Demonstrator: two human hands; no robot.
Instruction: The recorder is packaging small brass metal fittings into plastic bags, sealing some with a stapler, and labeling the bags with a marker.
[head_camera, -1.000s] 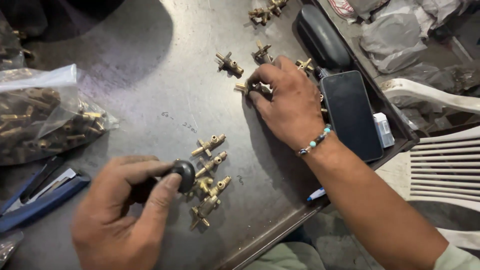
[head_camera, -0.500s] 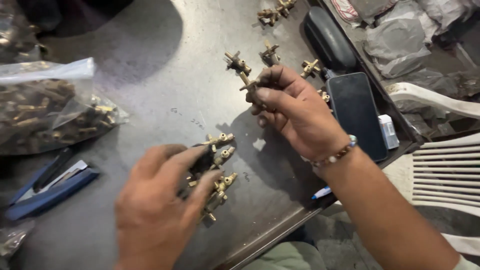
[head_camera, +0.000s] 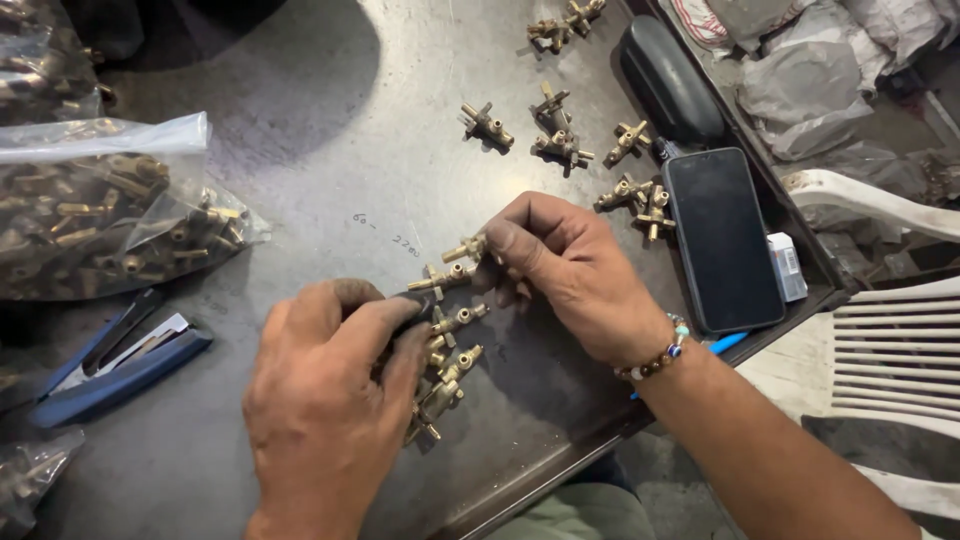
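In the head view, the right hand (head_camera: 575, 275) has come back from the loose fittings at 1 o'clock and now pinches one brass fitting (head_camera: 465, 247) between thumb and fingers, at the top of the short row of fittings (head_camera: 447, 345) in the middle of the counter (head_camera: 300, 130). The left hand (head_camera: 330, 400) has moved up from 7 o'clock; its fingers close around a small dark tool (head_camera: 412, 305), touching this row. So one more piece has joined the row.
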